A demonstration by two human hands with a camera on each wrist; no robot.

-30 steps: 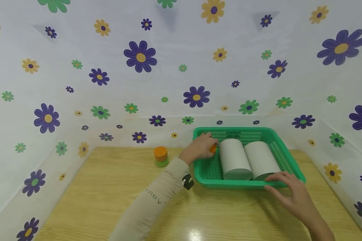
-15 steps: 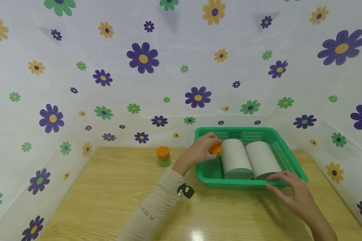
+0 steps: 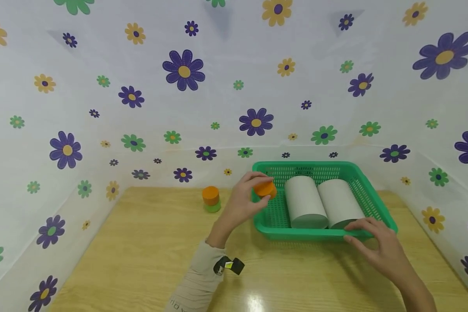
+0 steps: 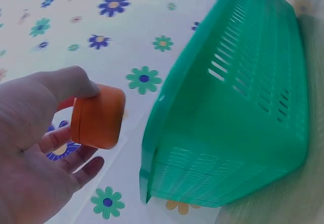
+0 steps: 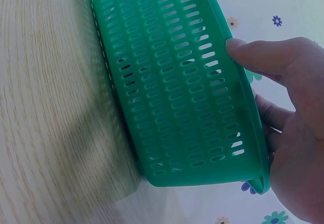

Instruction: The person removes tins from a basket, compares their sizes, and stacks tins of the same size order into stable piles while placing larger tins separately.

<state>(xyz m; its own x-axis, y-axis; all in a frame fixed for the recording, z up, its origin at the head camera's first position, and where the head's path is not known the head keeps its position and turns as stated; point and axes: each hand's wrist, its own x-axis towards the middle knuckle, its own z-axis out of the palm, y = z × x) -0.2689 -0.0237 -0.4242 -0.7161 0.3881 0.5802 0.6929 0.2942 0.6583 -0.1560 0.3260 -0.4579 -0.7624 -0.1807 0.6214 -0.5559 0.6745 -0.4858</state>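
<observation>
Above the basket's (image 3: 368, 197) left rim, the left hand (image 3: 242, 201) pinches an orange block (image 3: 264, 189), flat faces upright, well right of the orange-on-green stack (image 3: 211, 199) on the table (image 3: 140, 255). Right hand (image 3: 380, 247) clasps the near rim beside two grey rolls (image 3: 321, 201).
</observation>
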